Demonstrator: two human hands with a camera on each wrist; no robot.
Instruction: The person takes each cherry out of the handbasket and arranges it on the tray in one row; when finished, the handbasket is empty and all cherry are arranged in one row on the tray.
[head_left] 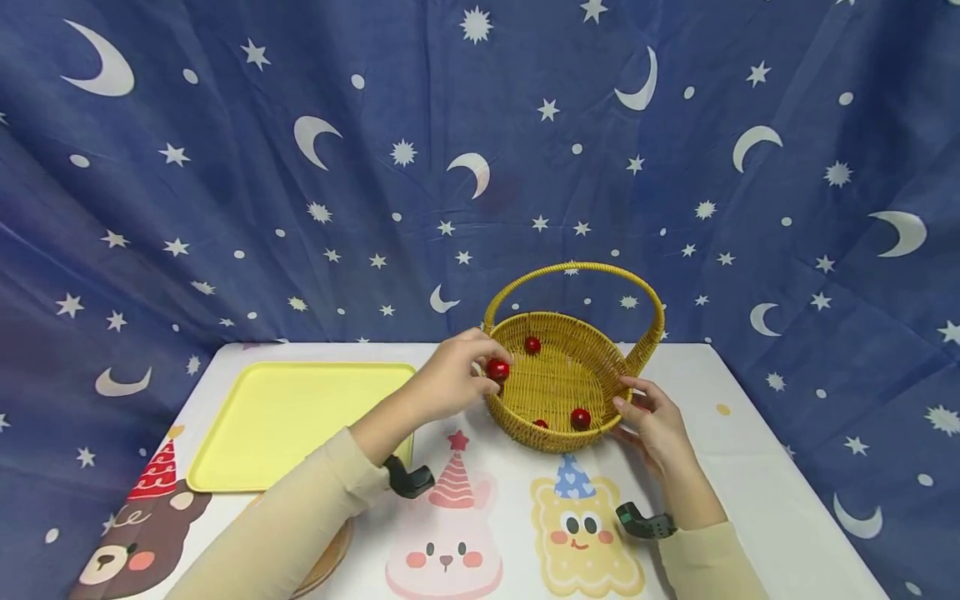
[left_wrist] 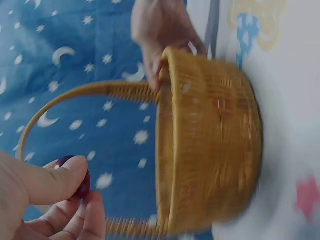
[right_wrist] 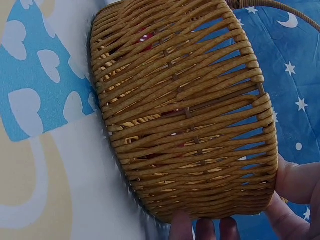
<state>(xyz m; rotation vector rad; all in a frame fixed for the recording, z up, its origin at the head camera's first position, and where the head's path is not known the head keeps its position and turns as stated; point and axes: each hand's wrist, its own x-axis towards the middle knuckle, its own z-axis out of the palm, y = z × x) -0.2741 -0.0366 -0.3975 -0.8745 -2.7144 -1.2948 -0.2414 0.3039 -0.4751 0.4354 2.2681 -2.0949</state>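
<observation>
Left hand (head_left: 450,379) pinches a red ball (head_left: 497,369) at the basket (head_left: 558,417) left rim; right hand (head_left: 652,425) grasps its right wall; yellow tray (head_left: 285,417) lies left.

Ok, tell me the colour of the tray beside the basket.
Pale yellow; the tray shows best in the head view.

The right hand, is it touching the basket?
Touching. In the right wrist view, the right hand's fingertips press on the wicker basket's rim; the head view shows that hand against the basket's side.
</observation>
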